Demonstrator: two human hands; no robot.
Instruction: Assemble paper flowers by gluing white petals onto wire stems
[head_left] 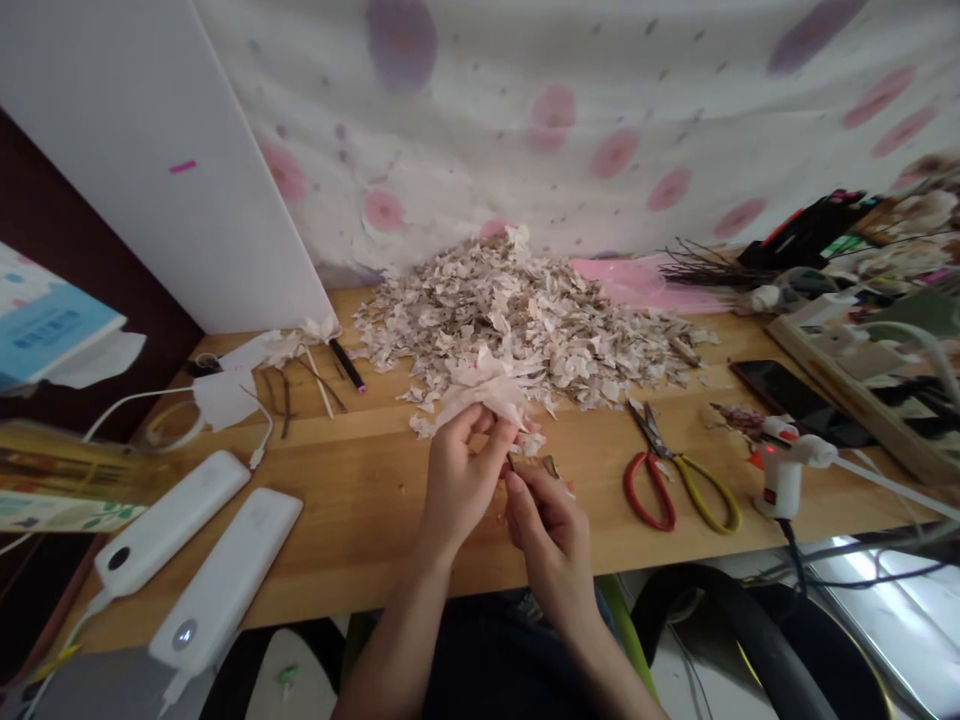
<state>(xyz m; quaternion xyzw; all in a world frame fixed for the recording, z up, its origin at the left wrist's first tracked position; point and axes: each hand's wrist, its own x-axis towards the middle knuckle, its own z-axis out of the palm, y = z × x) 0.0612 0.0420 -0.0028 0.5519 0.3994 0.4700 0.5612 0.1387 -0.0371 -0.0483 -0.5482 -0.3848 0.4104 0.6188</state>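
A pale flower with thin, papery petals (484, 385) is held over the front of the table. My left hand (465, 468) is closed on its base, thumb and fingers pinched together. Just below, my right hand (549, 520) is closed with its fingertips on a thin dark stem (511, 461), which seems to run up to the flower. The fingers hide most of that stem. Right behind the flower rises a large heap of whitish, petal-like scraps (517, 310), with a few loose pieces near my hands.
Scissors (660, 460) with red and yellow handles lie at right, beside a white glue gun (780, 470) and a dark phone (799, 400). Two white power banks (229, 575) are at left. Twigs (285, 400) and a black pen (346, 364) lie behind. A flower-patterned cloth (600, 110) hangs at the back.
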